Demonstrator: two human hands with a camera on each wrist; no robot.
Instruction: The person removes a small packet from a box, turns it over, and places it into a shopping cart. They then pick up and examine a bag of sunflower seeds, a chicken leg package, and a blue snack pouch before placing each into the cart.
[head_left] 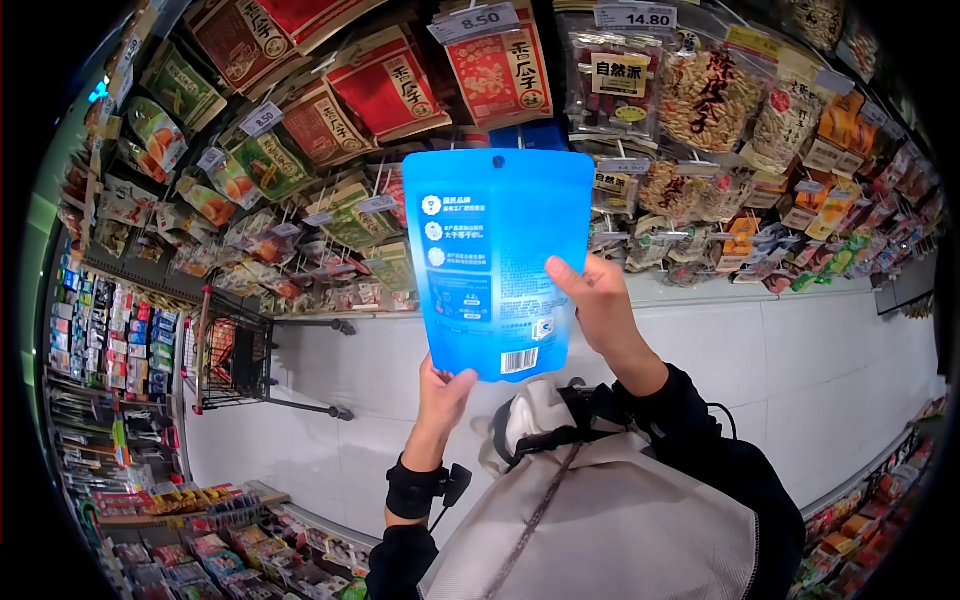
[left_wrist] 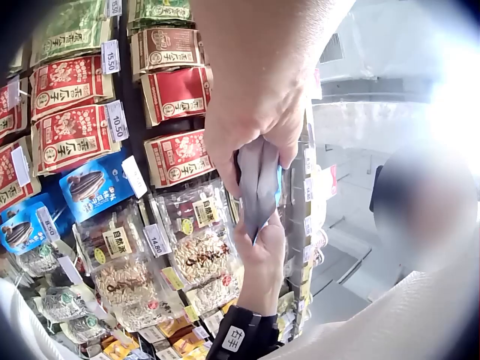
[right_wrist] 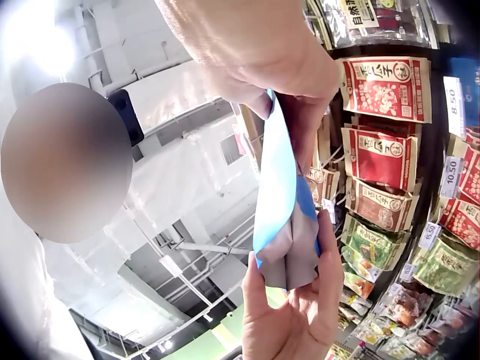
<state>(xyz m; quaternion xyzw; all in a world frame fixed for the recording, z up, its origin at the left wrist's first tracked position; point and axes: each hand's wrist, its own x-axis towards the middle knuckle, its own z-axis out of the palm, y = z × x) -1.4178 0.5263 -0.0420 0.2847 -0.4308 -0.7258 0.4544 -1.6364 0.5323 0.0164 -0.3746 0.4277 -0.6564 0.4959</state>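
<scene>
A bright blue snack pouch point(head_left: 490, 260), printed with white text and a barcode, is held upright before the chest, its printed side toward the head camera. My right hand point(head_left: 597, 300) grips its right edge, thumb on the front and fingers behind. At the lower left corner my left hand point(head_left: 445, 395) pinches the pouch, thumb on the front. From below, the left wrist view shows the pouch's folded grey base point(left_wrist: 259, 184) between both hands. In the right wrist view the left hand point(right_wrist: 291, 315) holds that base between thumb and fingers.
Racks of hanging red snack bags point(head_left: 385, 85) and nut bags point(head_left: 710, 95) with price tags rise in front. Similar blue pouches point(left_wrist: 94, 184) hang among them. A shopping cart point(head_left: 235, 350) stands on the pale floor point(head_left: 330, 440) at left. More shelves point(head_left: 200, 550) lie behind at lower left.
</scene>
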